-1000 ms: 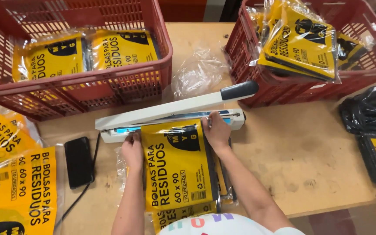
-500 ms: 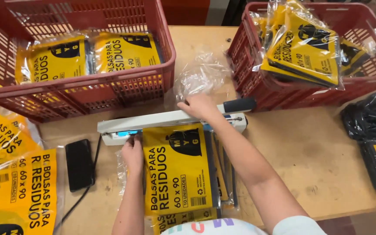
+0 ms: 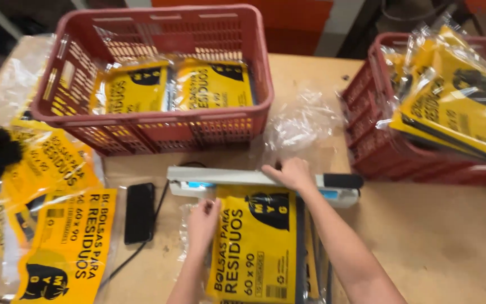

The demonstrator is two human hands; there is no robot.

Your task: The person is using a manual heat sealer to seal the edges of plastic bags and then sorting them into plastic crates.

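In the lower centre of the frame, the right hand [image 3: 293, 173] lies palm down, fingers curved, on the white lever arm of a tabletop heat sealer [image 3: 226, 177] and presses it flat against the base. The left hand [image 3: 202, 224] is just below, its fingers lightly closed on the left edge of a yellow printed packet in clear plastic wrap [image 3: 257, 247], whose top end sits under the sealer arm. A black phone [image 3: 139, 212] lies to the left on the wooden table [image 3: 440, 242]. In the upper left stands a red plastic crate [image 3: 158, 121] (two more yellow packets are inside).
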